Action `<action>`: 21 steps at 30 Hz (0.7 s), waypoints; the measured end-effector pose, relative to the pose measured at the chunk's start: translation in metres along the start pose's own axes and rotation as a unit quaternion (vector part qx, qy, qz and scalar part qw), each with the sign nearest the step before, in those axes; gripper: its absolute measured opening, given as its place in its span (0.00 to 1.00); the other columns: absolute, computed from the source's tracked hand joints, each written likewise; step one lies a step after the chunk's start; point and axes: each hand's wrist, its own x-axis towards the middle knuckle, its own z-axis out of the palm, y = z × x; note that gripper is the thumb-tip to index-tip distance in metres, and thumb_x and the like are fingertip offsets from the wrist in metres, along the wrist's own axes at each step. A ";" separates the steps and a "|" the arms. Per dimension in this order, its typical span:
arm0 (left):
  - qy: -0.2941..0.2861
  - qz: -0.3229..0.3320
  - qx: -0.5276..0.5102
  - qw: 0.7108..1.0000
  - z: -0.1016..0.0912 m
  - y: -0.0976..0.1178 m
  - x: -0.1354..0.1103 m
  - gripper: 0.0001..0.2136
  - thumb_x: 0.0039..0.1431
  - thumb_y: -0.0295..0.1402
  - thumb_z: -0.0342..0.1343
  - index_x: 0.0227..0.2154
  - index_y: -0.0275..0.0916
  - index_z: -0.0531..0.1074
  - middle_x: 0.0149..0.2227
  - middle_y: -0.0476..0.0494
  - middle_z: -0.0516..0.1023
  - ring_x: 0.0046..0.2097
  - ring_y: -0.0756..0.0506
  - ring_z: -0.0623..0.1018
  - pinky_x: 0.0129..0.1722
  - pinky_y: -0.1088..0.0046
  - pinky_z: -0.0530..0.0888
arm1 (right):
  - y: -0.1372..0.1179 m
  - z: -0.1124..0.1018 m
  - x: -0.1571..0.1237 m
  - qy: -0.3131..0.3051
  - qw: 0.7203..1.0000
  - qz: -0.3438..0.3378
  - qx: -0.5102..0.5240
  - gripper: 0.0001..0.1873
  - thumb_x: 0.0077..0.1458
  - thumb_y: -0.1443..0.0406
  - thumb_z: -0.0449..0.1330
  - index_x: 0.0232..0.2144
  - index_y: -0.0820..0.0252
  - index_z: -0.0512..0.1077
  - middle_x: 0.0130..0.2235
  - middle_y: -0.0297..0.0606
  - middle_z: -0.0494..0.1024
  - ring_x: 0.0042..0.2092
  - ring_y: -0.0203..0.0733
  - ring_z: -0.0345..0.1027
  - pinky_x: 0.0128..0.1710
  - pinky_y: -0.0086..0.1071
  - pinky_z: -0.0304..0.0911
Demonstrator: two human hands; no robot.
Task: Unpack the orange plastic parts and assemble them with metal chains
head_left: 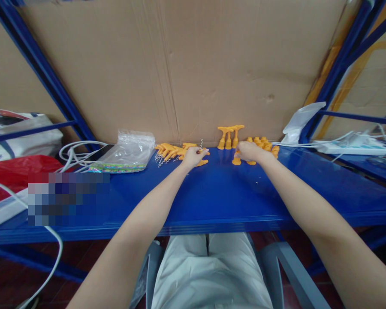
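My left hand (193, 156) rests on the blue table (212, 197), its fingers closed on a small orange plastic piece beside a pile of orange pieces (170, 151) and small metal springs (161, 159). My right hand (249, 151) is curled over an orange piece (236, 161) at the edge of a second orange pile (263, 145). Three assembled orange T-shaped parts (230, 135) stand upright at the back between my hands.
A clear plastic bag (128, 152) lies left of the piles on a colourful sheet. White cables (73, 154) and a red bag (16, 171) sit at the left. A white power strip (354, 148) lies at the right. A cardboard wall (186, 64) backs the table.
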 end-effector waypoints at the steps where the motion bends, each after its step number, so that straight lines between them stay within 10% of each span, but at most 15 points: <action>1: -0.019 0.004 0.024 1.000 0.001 -0.002 -0.001 0.19 0.59 0.36 0.62 0.14 0.40 0.66 0.16 0.53 0.64 0.24 0.48 0.72 0.28 0.72 0.70 | 0.000 0.000 0.000 -0.001 1.000 0.000 -0.002 0.16 0.61 0.66 0.59 0.49 0.67 0.79 0.50 0.57 0.80 0.55 0.59 0.74 0.53 0.46 0.66; 11: -0.129 0.115 0.237 0.956 -0.001 -0.003 -0.011 0.14 0.60 0.45 0.57 0.27 0.41 0.72 0.35 0.40 0.82 0.42 0.39 0.81 0.45 0.65 0.76 | -0.005 0.002 0.000 0.007 1.000 -0.016 0.010 0.17 0.62 0.57 0.60 0.44 0.64 0.80 0.48 0.54 0.82 0.52 0.57 0.75 0.52 0.44 0.66; 21: -0.179 0.020 0.326 0.928 -0.009 0.013 -0.015 0.20 0.61 0.52 0.54 0.38 0.39 0.78 0.45 0.37 0.83 0.50 0.36 0.81 0.47 0.66 0.76 | -0.010 0.010 0.001 -0.008 0.999 -0.034 0.002 0.20 0.62 0.51 0.59 0.40 0.62 0.79 0.41 0.48 0.83 0.48 0.53 0.77 0.49 0.41 0.65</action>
